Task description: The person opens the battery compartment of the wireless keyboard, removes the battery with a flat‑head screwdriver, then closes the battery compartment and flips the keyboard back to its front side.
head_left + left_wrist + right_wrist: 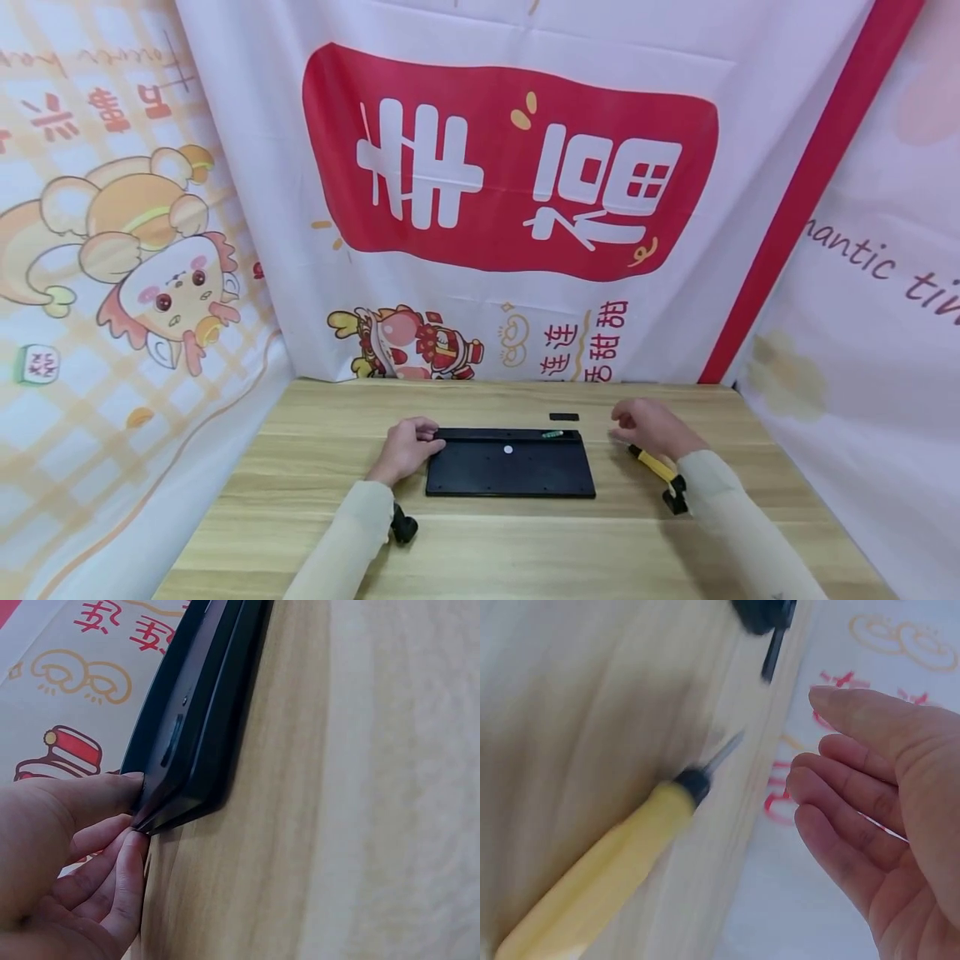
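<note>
A black keyboard (510,475) lies face down on the table, a round white sticker (508,449) on its underside. My left hand (405,450) pinches its far left corner, thumb (112,796) on top and fingers (129,874) at the edge below. In the recess along its far side sits a small green battery (552,434). A small black cover (564,417) lies behind the keyboard. My right hand (656,425) holds nothing, fingers loosely bent, above the table to the right. Beside it lies a yellow-handled screwdriver (604,874), its metal tip pointing towards the cloth.
The wooden table (487,550) ends at a printed white cloth (510,333) hanging behind it. More printed cloth (127,417) hangs at the left and right sides. A black wrist camera (403,527) is strapped under the left sleeve, another (675,500) under the right.
</note>
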`<control>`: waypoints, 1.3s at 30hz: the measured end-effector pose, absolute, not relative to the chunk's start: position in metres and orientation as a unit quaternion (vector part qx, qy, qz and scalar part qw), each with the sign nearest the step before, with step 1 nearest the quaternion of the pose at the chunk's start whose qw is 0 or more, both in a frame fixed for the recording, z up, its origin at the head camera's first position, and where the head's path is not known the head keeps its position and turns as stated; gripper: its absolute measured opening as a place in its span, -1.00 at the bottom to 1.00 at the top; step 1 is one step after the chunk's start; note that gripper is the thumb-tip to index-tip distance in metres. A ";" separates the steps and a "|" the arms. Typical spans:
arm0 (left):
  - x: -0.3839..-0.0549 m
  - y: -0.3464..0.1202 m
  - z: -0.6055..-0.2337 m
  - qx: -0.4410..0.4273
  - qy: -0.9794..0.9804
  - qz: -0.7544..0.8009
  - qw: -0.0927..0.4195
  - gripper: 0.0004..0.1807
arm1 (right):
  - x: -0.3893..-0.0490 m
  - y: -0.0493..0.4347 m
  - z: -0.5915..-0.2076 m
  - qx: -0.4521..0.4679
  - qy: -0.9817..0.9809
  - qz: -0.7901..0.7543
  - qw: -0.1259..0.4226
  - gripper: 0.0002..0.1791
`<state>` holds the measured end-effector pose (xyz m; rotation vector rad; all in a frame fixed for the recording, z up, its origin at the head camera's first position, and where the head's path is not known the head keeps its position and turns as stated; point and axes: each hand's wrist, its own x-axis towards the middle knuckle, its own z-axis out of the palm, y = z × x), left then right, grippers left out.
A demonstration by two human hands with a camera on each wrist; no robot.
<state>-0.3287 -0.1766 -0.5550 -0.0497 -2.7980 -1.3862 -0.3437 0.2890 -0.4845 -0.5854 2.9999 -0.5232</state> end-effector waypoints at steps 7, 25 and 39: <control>-0.331 -0.176 -0.557 -0.011 -0.895 -0.445 0.006 -0.71 | -0.354 0.243 -0.490 -0.276 0.946 -0.168 0.013 -0.80; -0.330 -0.176 -0.555 -0.015 -0.894 -0.447 0.014 -0.71 | -0.369 0.205 -0.497 -0.360 0.920 -0.153 0.017 -0.92; -0.328 -0.175 -0.555 -0.013 -0.894 -0.448 0.003 -0.71 | -0.376 0.195 -0.477 -0.319 0.938 -0.104 0.086 -0.93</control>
